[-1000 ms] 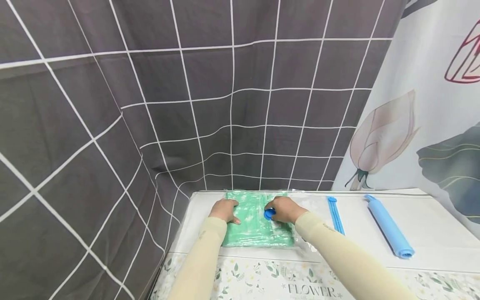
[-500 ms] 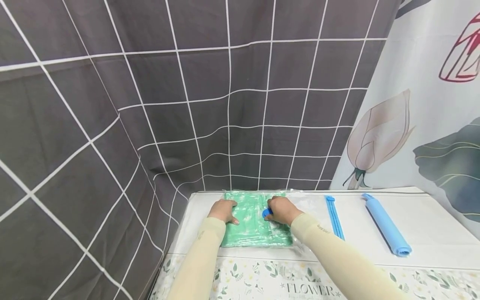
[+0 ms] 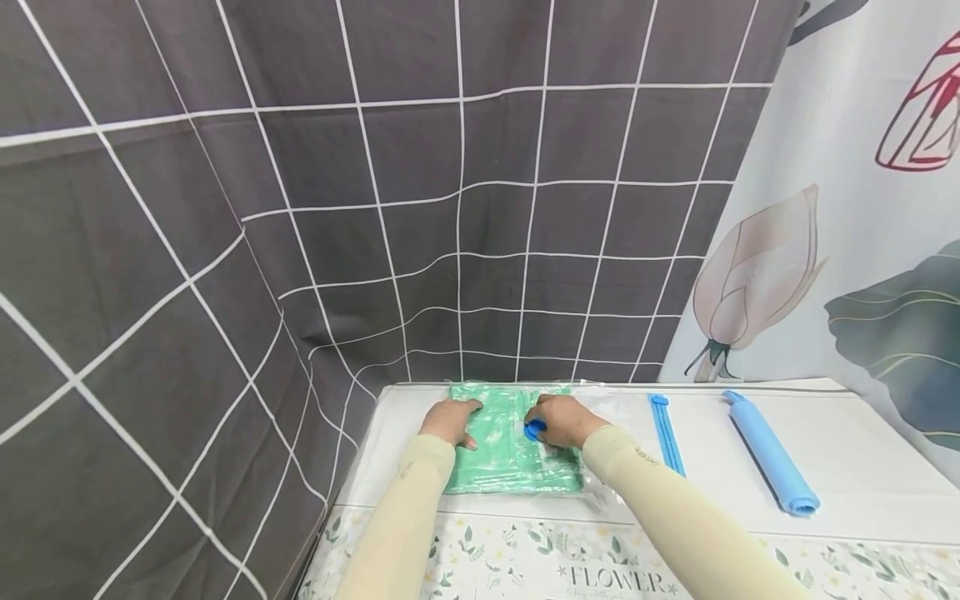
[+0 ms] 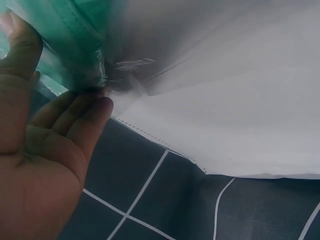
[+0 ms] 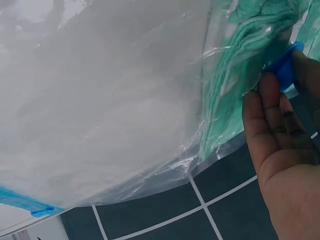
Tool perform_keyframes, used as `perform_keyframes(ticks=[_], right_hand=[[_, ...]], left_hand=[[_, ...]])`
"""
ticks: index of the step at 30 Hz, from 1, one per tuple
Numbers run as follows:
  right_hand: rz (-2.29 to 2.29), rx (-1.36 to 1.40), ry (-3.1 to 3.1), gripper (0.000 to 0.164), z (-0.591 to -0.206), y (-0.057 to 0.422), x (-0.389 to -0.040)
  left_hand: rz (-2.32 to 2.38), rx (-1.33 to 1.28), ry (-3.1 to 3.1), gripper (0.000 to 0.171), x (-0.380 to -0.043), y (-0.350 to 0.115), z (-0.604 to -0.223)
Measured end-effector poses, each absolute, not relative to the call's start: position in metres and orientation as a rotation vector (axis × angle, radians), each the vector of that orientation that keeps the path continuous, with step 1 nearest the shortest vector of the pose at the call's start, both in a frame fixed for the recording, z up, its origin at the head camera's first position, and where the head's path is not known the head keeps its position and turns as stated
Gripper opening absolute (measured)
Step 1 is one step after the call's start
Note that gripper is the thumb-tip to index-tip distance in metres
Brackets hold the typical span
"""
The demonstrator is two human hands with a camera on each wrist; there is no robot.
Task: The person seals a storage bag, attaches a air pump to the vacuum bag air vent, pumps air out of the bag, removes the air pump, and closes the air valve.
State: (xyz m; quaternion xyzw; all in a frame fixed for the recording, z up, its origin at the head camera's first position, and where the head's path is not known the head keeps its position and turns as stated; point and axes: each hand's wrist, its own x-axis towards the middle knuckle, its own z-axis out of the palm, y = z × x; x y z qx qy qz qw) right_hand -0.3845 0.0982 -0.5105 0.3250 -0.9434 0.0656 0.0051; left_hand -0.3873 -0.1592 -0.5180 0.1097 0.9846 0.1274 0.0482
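A clear plastic storage bag (image 3: 600, 407) with folded green fabric (image 3: 491, 458) inside lies at the back of the table. My right hand (image 3: 564, 421) is over the bag's right half and pinches a round blue valve cap (image 3: 534, 429) between thumb and fingers. In the right wrist view the blue cap (image 5: 284, 70) tilts up from the film beside the green folds. At the bag's left edge rests my left hand (image 3: 448, 422), its thumb spread from its fingers. The left wrist view has that thumb over the green fabric (image 4: 75, 37) and the fingertips at the edge.
Right of the bag lies a flat blue strip (image 3: 666, 433) with a slider at its far end. Farther right is a rolled light-blue tube-like pump (image 3: 772, 454). A dark grid curtain (image 3: 495, 217) hangs right behind the white tabletop (image 3: 862, 450); a floral cloth runs along the front.
My right hand has shifted and turned slightly at the blue cap, so more of the cap shows than half a second ago. My left hand stays at the bag's left edge.
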Motion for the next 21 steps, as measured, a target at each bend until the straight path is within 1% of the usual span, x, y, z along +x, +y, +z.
perform_keyframes(ticks=[2, 6, 8, 11, 13, 17, 19, 21], right_hand=[[0.195, 1.025, -2.923, 0.028, -0.512, 0.098, -0.383], [0.194, 1.001, -2.883, 0.027, -0.516, 0.099, -0.381], [0.196, 0.983, -2.871, 0.026, -0.517, 0.098, -0.379], [0.192, 0.961, -2.844, 0.027, -0.516, 0.099, -0.376], [0.198, 0.947, -2.839, 0.029, -0.515, 0.099, -0.374], [0.245, 0.918, -2.857, 0.034, -0.519, 0.1, -0.377], [0.269, 0.924, -2.865, 0.038, -0.527, 0.103, -0.384], [0.307, 0.944, -2.85, 0.043, -0.547, 0.109, -0.399]], left_hand=[[0.4, 0.356, 2.993, 0.09, -0.392, -0.161, -0.523], [0.366, 0.403, 3.021, 0.091, -0.42, -0.171, -0.562], [0.361, 0.403, 3.022, 0.091, -0.424, -0.172, -0.569], [0.372, 0.386, 3.009, 0.09, -0.423, -0.17, -0.567], [0.404, 0.365, 2.981, 0.089, -0.415, -0.166, -0.555], [0.351, 0.394, 2.999, 0.09, -0.421, -0.168, -0.564], [0.344, 0.388, 2.992, 0.091, -0.423, -0.17, -0.564], [0.357, 0.374, 2.985, 0.091, -0.423, -0.171, -0.564]])
